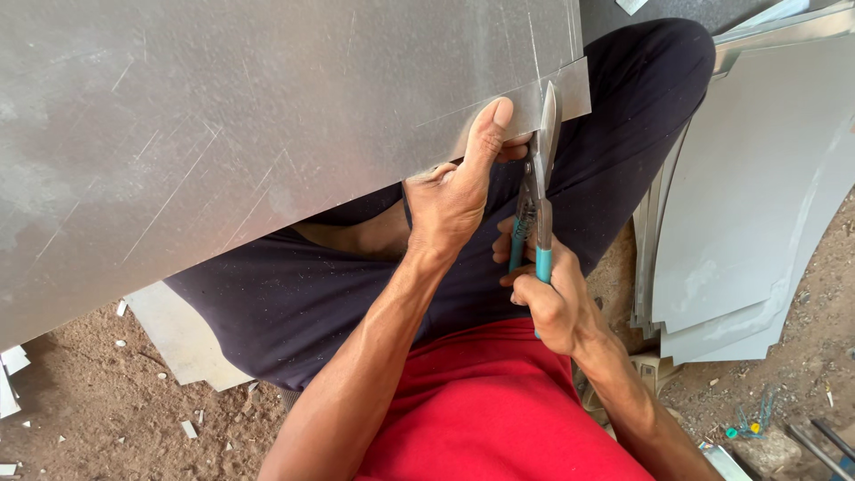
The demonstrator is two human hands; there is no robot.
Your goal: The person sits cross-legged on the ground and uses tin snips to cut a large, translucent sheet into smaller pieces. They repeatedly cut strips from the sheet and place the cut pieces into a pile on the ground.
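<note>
Dirt floor — scratched grey metal sheet point(267, 134), left hand point(454, 191) fingers pinching edge; right hand point(548, 307) gripping teal-handled snips point(539, 178).

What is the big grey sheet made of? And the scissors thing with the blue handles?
The big sheet looks like thin metal, dull grey with fine pale scratches, perhaps steel or aluminium. The snips in the right hand have shiny bare metal blades; their teal handles look coated in plastic or rubber. The left hand grips the sheet's edge.
</note>
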